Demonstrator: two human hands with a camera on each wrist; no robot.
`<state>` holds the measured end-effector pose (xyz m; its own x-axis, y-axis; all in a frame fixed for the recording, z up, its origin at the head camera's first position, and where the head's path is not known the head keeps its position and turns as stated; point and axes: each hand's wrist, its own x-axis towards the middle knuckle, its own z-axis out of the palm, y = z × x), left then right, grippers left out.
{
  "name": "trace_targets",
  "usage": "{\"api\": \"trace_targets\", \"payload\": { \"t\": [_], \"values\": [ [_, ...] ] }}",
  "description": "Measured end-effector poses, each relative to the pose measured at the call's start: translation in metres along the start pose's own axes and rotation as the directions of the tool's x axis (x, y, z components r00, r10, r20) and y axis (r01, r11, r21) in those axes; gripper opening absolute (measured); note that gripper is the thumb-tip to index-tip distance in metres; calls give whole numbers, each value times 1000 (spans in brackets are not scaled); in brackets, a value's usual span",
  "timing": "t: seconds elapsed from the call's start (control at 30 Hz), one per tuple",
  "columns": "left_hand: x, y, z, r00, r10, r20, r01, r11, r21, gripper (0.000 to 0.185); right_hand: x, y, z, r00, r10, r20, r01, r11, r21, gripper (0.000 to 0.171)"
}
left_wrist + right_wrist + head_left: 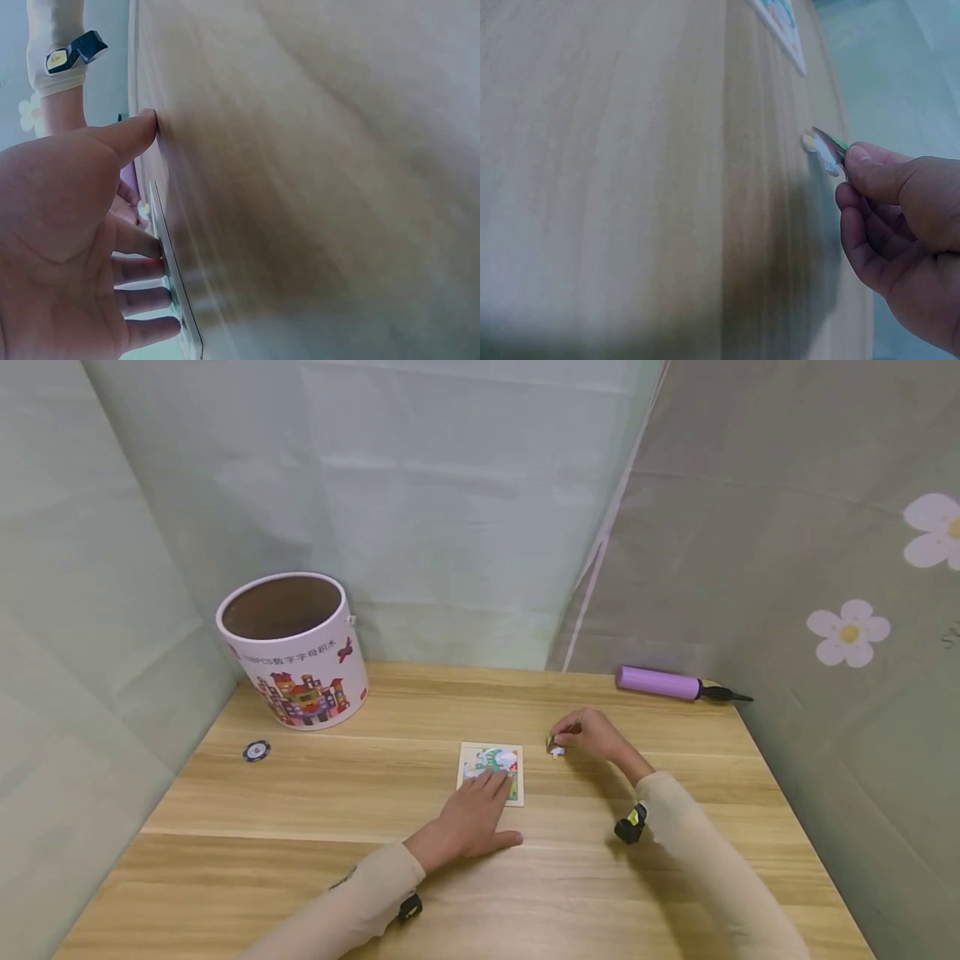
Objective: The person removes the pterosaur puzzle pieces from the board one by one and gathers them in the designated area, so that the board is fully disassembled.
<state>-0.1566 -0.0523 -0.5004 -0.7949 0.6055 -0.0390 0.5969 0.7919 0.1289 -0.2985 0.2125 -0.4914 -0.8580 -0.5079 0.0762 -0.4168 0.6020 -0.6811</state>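
A small square picture puzzle [521, 781] with a pale frame lies near the middle of the wooden table. My left hand [474, 817] rests on its lower part with fingers extended, hiding some of the picture; the left wrist view shows the fingertips on the thin board [174, 281] and the thumb stretched to one side. To the right of the board, my right hand [592, 732] pinches a small puzzle piece [831, 141], tilted up, between thumb and fingertips. Right under it is another puzzle piece [824, 156], light blue with a yellow part.
A white printed bucket [311, 685] stands at the back left, with a dark round chip [257, 751] in front of it. At the back right lies a purple hand pump [660, 683] with a black nozzle. Cloth walls [465, 510] close in the table's back and sides.
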Motion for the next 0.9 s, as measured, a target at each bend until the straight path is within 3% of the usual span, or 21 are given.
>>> {"api": "trace_targets", "payload": {
  "t": [0.3, 0.67, 0.9],
  "values": [
    [-5, 1, 3, 1000, -8, 30, 7, 1000, 28, 86, 1, 7, 5, 1000, 2, 11, 0, 995, -104, 9],
    [-6, -2, 2, 1000, 3, 24, -3, 1000, 15, 84, 1, 4, 3, 999, 19, 33, -16, 995, -95, 10],
    [-4, -3, 2, 1000, 9, 19, -10, 998, 57, 84, 4, 2, -1, 999, 18, 33, -15, 996, -91, 9]
  ]
}}
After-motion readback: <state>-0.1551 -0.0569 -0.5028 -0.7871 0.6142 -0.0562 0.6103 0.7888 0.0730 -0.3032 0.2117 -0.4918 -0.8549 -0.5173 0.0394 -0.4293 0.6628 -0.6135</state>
